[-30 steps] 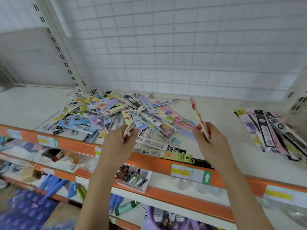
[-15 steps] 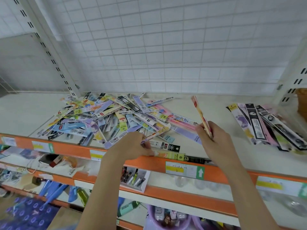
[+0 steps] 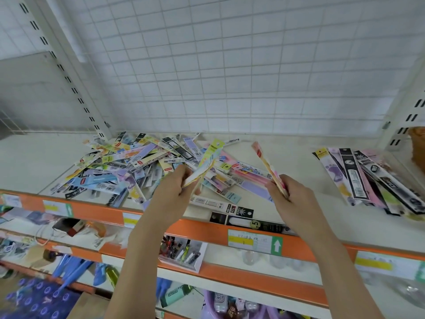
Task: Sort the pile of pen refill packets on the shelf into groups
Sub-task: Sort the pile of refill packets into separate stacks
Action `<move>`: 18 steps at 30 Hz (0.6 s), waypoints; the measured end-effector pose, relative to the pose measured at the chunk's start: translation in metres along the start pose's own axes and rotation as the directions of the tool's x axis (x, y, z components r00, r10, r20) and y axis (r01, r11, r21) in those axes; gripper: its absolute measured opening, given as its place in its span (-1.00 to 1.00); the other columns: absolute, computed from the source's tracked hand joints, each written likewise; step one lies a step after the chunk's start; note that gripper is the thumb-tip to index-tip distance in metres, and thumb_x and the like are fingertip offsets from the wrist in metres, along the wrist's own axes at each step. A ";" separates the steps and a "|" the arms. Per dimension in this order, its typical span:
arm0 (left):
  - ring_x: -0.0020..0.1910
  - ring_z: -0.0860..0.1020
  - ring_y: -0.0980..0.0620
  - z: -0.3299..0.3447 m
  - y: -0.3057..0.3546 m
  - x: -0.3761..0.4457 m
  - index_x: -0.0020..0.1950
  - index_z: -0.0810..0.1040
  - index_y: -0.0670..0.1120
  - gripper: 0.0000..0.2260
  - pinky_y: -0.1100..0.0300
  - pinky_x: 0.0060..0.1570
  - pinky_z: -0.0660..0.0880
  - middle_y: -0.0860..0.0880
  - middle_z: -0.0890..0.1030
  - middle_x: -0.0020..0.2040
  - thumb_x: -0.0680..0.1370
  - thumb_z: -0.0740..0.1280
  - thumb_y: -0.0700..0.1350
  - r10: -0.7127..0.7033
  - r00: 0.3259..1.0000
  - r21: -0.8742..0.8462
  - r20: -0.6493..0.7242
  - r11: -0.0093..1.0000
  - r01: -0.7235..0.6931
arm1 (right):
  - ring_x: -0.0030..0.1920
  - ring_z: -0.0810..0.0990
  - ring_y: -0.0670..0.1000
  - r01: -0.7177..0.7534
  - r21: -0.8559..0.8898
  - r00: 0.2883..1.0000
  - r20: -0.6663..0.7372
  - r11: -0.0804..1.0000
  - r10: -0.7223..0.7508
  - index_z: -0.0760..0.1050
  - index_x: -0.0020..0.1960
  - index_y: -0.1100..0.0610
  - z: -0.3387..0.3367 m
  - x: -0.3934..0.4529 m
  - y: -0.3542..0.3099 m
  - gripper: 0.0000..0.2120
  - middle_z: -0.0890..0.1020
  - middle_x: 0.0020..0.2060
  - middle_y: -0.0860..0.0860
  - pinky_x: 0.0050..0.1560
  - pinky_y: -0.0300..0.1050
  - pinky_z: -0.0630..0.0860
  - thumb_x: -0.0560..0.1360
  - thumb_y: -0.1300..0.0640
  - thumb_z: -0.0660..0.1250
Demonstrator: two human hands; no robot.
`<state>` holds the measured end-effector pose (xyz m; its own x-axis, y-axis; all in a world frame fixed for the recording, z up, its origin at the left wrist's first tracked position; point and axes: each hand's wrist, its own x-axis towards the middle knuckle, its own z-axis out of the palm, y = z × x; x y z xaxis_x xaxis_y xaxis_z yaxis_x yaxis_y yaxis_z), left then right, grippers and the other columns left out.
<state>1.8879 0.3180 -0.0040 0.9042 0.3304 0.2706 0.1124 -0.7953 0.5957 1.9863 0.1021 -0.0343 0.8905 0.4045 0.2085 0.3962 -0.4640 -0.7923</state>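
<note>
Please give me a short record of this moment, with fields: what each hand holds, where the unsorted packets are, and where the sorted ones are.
left hand: left hand grips a pastel packet, lifted above the pile
right hand: right hand holds a thin stack of packets, tilted on edge
unsorted: mixed pile on the shelf, left part
sorted: smaller group lying on the right

A single head-worn camera supplies the only view, so no second view shares the scene. It looks forward and slightly down from just in front of the white shelf with the orange front edge [image 3: 299, 226], close enough that both forearms reach up from the bottom edge. It faces the white wire-grid back panel [image 3: 230, 65]; wide-angle bending curves the slotted white uprights [image 3: 69, 81]. Lower shelves show beneath.
</note>
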 end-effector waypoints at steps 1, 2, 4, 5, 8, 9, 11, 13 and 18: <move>-0.48 0.43 0.21 0.000 0.000 0.000 -0.15 0.34 0.01 -0.85 0.43 -0.43 0.33 0.07 0.53 -0.33 0.62 0.16 -0.15 -0.009 1.000 -0.010 -0.008 1.000 0.009 | -0.44 0.31 0.03 0.004 -0.007 1.000 0.002 1.000 -0.004 0.30 -0.31 0.06 0.000 0.000 0.000 -0.70 0.52 -0.36 0.23 -0.46 -0.22 0.20 0.59 0.05 0.17; -0.47 0.44 0.20 0.001 0.000 0.002 -0.07 0.35 -0.03 -0.91 0.44 -0.41 0.34 0.05 0.54 -0.29 0.63 0.13 -0.14 -0.030 1.000 -0.011 -0.007 0.999 0.030 | -0.45 0.30 0.03 0.008 -0.009 1.000 0.001 1.000 -0.008 0.28 -0.33 0.03 0.000 0.001 0.000 -0.69 0.52 -0.38 0.21 -0.46 -0.22 0.20 0.59 0.05 0.17; -0.41 0.44 0.16 0.002 -0.002 0.005 0.10 0.36 -0.10 -0.90 0.41 -0.43 0.35 -0.03 0.55 -0.23 0.64 0.10 -0.13 -0.068 0.998 0.006 0.002 0.998 0.068 | -0.47 0.28 0.02 0.010 -0.004 1.000 -0.004 1.000 -0.010 0.25 -0.35 0.01 -0.001 0.001 -0.001 -0.66 0.40 -0.48 0.12 -0.47 -0.23 0.23 0.59 0.06 0.18; -0.36 0.46 0.11 0.003 -0.003 0.006 0.13 0.36 -0.12 -0.87 0.38 -0.42 0.34 -0.07 0.56 -0.20 0.64 0.09 -0.14 -0.077 0.997 0.017 0.020 0.997 0.077 | -0.48 0.26 0.01 0.011 -0.005 1.000 -0.006 1.000 -0.011 0.24 -0.35 0.02 -0.001 0.000 0.000 -0.65 0.34 -0.51 0.06 -0.46 -0.24 0.24 0.59 0.06 0.18; -0.26 0.51 0.04 0.004 -0.003 0.010 0.10 0.35 -0.10 -0.91 0.32 -0.39 0.32 -0.07 0.51 -0.20 0.64 0.09 -0.19 -0.093 0.992 0.045 0.083 0.995 0.089 | -0.49 0.26 0.00 0.014 -0.014 1.000 -0.003 1.000 -0.014 0.24 -0.35 0.00 -0.003 0.000 0.002 -0.66 0.30 -0.52 0.00 -0.46 -0.25 0.25 0.60 0.07 0.18; -0.32 0.47 0.04 0.005 -0.003 0.011 0.09 0.35 -0.11 -0.92 0.32 -0.43 0.29 -0.05 0.47 -0.25 0.63 0.11 -0.21 -0.092 0.990 0.072 0.110 0.994 0.084 | -0.49 0.26 0.00 0.014 -0.013 1.000 -0.001 1.000 -0.014 0.25 -0.35 -0.01 -0.003 -0.001 0.003 -0.66 0.30 -0.53 -0.01 -0.46 -0.25 0.25 0.60 0.07 0.18; -0.46 0.35 0.07 0.008 -0.003 0.012 0.11 0.39 -0.14 -0.89 0.34 -0.51 0.26 -0.02 0.40 -0.35 0.60 0.15 -0.21 -0.100 0.981 0.103 0.164 0.991 0.084 | -0.50 0.26 -0.01 0.014 -0.012 1.000 0.000 1.000 -0.014 0.25 -0.35 -0.01 -0.004 -0.001 0.002 -0.66 0.30 -0.52 -0.01 -0.47 -0.24 0.24 0.60 0.07 0.18; -0.46 0.37 0.09 0.012 -0.002 0.014 0.10 0.41 -0.08 -0.87 0.36 -0.49 0.27 0.02 0.43 -0.34 0.57 0.25 -0.11 -0.120 0.971 0.139 0.207 0.986 0.093 | -0.49 0.26 -0.01 0.013 -0.017 1.000 -0.001 1.000 -0.013 0.25 -0.35 0.01 -0.004 -0.003 0.001 -0.66 0.30 -0.52 0.00 -0.47 -0.22 0.23 0.60 0.07 0.18; -0.38 0.40 0.07 0.015 -0.006 0.019 0.14 0.51 -0.10 -0.71 0.28 -0.40 0.31 -0.05 0.51 -0.17 0.49 0.39 0.00 -0.212 0.914 0.285 0.345 0.952 0.113 | -0.53 0.25 -0.03 0.014 -0.042 1.000 -0.012 0.999 -0.014 0.22 -0.37 -0.03 -0.006 -0.005 0.001 -0.63 0.28 -0.55 -0.03 -0.49 -0.26 0.24 0.59 0.11 0.20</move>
<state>1.9104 0.3210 -0.0139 0.9450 0.2954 -0.1405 0.3270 -0.8644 0.3820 1.9830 0.0953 -0.0327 0.8873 0.4017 0.2267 0.4176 -0.4909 -0.7646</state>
